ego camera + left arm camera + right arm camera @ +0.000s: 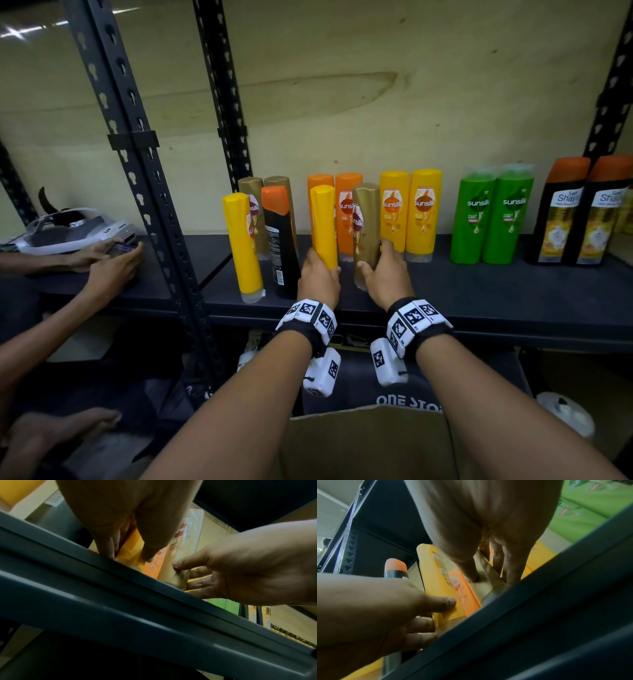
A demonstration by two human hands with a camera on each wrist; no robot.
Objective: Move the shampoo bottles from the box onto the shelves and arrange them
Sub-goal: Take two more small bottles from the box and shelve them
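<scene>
On the dark shelf [479, 294], my left hand [317, 274] grips a yellow shampoo bottle [323, 226] near its base, thumb on its right side. My right hand [387, 274] grips a gold bottle [366, 226] low down. Both bottles stand upright in front of two orange bottles [347, 205]. In the left wrist view my fingers wrap the yellow bottle [132, 545] and the right hand's thumb presses the gold bottle [181, 555]. The right wrist view shows the yellow bottle [436, 577] and the gold bottle [488, 582] from below. The cardboard box [370, 442] sits below, between my forearms.
To the left stand a yellow bottle [241, 246], a black bottle with an orange cap [279, 240] and two gold ones [260, 192]. To the right are two yellow [409, 212], two green [489, 216] and two black bottles [579, 212]. Another person's hands [113, 260] hold a device at the left, past the black upright [137, 171].
</scene>
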